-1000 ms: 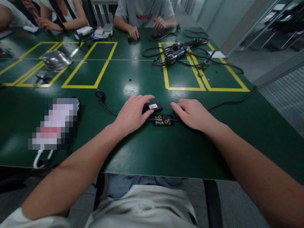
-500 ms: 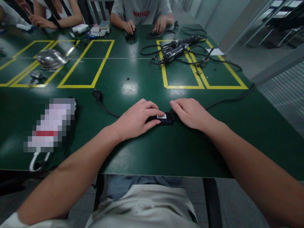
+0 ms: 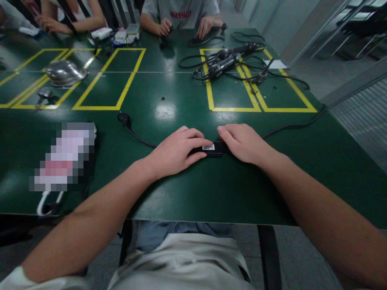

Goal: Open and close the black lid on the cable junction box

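Observation:
A small black adapter box (image 3: 211, 148) with a white label lies on the green table (image 3: 193, 193), its lid on. A black cable (image 3: 137, 137) runs from its left end to a plug (image 3: 123, 118); another cable (image 3: 296, 125) leaves to the right. My left hand (image 3: 177, 151) rests over the box's left part, fingers curled onto the lid. At the box's right end my right hand (image 3: 244, 143) presses with its fingers bent down.
Yellow tape rectangles (image 3: 109, 78) mark the table. Tools in tangled black cables (image 3: 226, 62) lie at the far right. A silvery object (image 3: 63, 72) sits far left, a blurred packet (image 3: 65, 157) near left. Other people's hands (image 3: 165, 28) work at the far edge.
My left hand brought the labelled lid from behind the open box down onto it, covering the circuit board. Both hands now press on the closed box.

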`<state>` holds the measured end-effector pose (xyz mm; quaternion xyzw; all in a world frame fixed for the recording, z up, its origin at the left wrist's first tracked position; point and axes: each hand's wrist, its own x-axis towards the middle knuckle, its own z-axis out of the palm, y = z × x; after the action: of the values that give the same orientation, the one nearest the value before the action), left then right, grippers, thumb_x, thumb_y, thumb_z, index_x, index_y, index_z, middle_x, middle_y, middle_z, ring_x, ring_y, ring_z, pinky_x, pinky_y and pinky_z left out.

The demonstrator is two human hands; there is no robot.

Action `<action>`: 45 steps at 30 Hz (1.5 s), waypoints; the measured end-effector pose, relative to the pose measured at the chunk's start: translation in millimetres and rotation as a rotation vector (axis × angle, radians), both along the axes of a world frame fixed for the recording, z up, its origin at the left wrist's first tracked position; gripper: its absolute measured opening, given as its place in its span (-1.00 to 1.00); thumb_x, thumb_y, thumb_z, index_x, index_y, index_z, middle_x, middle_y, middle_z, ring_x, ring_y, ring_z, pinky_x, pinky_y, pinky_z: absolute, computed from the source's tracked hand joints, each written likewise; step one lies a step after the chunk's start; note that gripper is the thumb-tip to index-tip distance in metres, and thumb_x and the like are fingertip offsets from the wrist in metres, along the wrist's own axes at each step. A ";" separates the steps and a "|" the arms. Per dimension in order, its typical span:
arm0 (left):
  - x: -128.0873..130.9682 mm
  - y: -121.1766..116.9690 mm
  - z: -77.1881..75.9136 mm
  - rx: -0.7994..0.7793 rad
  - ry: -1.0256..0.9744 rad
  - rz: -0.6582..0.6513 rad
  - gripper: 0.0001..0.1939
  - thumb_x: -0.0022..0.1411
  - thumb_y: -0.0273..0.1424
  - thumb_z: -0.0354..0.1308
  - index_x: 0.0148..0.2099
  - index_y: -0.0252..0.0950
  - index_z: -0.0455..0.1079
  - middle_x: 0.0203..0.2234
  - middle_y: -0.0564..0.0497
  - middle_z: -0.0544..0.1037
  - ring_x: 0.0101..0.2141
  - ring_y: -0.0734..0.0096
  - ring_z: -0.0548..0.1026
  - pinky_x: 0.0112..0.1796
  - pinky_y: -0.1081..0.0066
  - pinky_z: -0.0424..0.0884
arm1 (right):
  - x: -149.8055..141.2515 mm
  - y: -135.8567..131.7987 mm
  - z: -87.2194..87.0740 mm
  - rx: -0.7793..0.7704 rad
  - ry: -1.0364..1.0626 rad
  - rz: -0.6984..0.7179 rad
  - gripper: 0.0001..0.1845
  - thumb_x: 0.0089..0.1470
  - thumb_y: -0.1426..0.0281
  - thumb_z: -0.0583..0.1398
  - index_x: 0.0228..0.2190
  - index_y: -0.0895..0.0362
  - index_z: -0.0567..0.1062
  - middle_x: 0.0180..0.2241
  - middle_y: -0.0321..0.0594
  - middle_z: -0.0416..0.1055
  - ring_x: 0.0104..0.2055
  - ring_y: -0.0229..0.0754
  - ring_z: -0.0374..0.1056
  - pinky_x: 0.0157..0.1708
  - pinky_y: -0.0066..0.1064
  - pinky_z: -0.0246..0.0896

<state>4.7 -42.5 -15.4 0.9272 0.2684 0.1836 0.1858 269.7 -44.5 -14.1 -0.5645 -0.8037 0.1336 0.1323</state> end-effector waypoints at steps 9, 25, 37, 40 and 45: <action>3.4 -1.6 0.8 0.005 0.020 0.025 -0.60 0.66 -0.28 0.22 0.41 -0.23 0.56 0.15 -0.19 0.72 0.12 0.04 0.64 0.22 0.05 0.52 | 2.3 1.6 -2.7 0.005 -0.007 0.014 -0.37 0.60 0.02 -0.05 -0.44 0.03 0.46 -0.38 -0.08 0.56 -0.31 0.01 0.42 -0.20 -0.17 0.14; 4.1 -1.8 -4.2 0.094 0.022 -0.001 -0.69 0.66 -0.28 0.22 0.29 -0.29 0.58 0.15 -0.20 0.75 0.11 0.02 0.67 0.19 0.04 0.54 | 1.8 1.9 0.5 -0.012 -0.023 0.029 -0.45 0.55 0.07 -0.01 -0.43 0.03 0.45 -0.37 -0.07 0.55 -0.30 0.02 0.43 -0.19 -0.17 0.13; 5.5 -2.3 -4.7 -0.028 -0.021 0.039 -0.70 0.63 -0.30 0.27 0.29 -0.23 0.58 0.14 -0.14 0.76 0.12 0.05 0.68 0.23 0.04 0.52 | 3.6 2.8 -1.8 0.004 -0.042 0.057 -0.40 0.59 0.05 -0.01 -0.42 0.04 0.50 -0.37 -0.07 0.57 -0.29 0.01 0.42 -0.20 -0.19 0.15; 6.1 -3.3 -4.1 -0.059 -0.038 0.063 -0.70 0.62 -0.28 0.27 0.29 -0.20 0.58 0.12 -0.12 0.76 0.10 0.06 0.67 0.21 0.06 0.53 | 3.1 2.3 -2.4 0.007 -0.040 0.048 -0.40 0.60 0.05 -0.01 -0.42 0.04 0.50 -0.36 -0.07 0.58 -0.27 0.02 0.44 -0.18 -0.19 0.17; 7.3 -2.1 -1.2 -0.060 -0.042 0.231 -0.72 0.65 -0.29 0.21 0.28 -0.18 0.60 0.09 -0.09 0.77 0.06 0.05 0.65 0.16 0.04 0.52 | 4.3 2.2 -3.1 -0.001 -0.050 0.032 -0.46 0.59 0.16 -0.04 -0.42 0.02 0.44 -0.37 -0.09 0.55 -0.28 0.01 0.43 -0.17 -0.19 0.16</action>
<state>12.0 -44.6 -16.7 0.8800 0.3750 0.2153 0.1965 274.1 -42.3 -17.2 -0.5547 -0.8158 0.1218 0.1098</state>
